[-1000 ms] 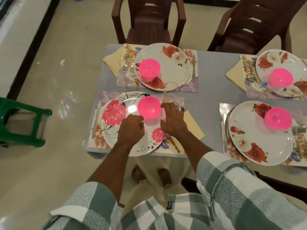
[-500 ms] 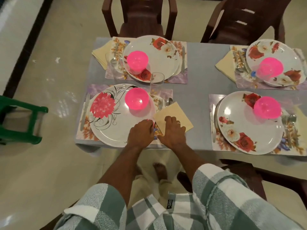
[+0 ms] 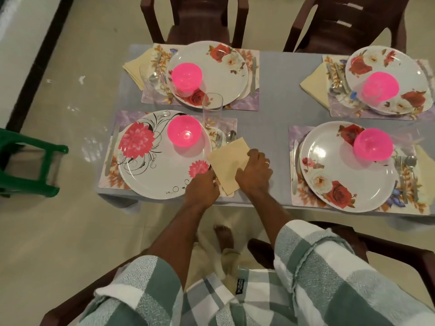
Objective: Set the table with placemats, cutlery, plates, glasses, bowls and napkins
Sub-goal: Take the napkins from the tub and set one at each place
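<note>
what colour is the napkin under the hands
Pale yellow, plain with no pattern. The napkin shows best in the head view, the only one.

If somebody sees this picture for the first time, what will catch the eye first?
Four bright pink bowls, one on each floral plate of the grey table. Then the hands at the near edge: the left hand and right hand both hold a yellow napkin beside the near-left plate.

dark brown plastic chairs: one (image 3: 195, 18) at the worktop's far edge, a second (image 3: 348, 22) to its right | third brown chair (image 3: 388, 245) at near edge, partly hidden | green plastic stool (image 3: 28, 165) on floor, far left | pale glossy floor (image 3: 70, 231) | dark floor strip (image 3: 35, 62) upper left
</note>
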### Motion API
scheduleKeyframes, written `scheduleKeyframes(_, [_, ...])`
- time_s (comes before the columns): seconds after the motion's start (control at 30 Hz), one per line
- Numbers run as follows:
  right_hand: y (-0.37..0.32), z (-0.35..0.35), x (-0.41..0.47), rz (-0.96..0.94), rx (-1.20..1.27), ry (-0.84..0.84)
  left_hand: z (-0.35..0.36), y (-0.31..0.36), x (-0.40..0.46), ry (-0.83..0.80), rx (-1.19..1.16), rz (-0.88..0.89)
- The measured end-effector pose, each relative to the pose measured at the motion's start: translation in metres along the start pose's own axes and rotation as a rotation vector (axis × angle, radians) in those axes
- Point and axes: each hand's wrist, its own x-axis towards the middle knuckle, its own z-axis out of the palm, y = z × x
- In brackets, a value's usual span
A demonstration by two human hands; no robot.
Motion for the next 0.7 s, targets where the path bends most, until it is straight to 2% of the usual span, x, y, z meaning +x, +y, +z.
scheduleKeyframes(0.07, [0.015,-0.006,0.008,0.028,-0.08,-0.054,0.008,0.001,0.002,-0.011,-0.076,-0.092])
scheduleKeyframes(0.17, [0.027,-0.005,0.01,-0.041,-0.161,-0.124,0.016,0.009,0.003,0.003,-0.248,-0.211])
scheduleKeyframes(0.4, [0.033,-0.007,-0.001,-0.066,-0.111,-0.164,0.029,0.033,0.011,0.132,-0.558,-0.447])
scheduleKeyframes(0.6, [0.037,-0.011,0.0,-0.073,-0.105,-0.203,0.036,0.044,0.016,0.088,-0.609,-0.505])
scheduleKeyframes(0.7, [0.038,-0.013,0.001,-0.061,-0.081,-0.217,0.036,0.05,0.016,0.121,-0.663,-0.479])
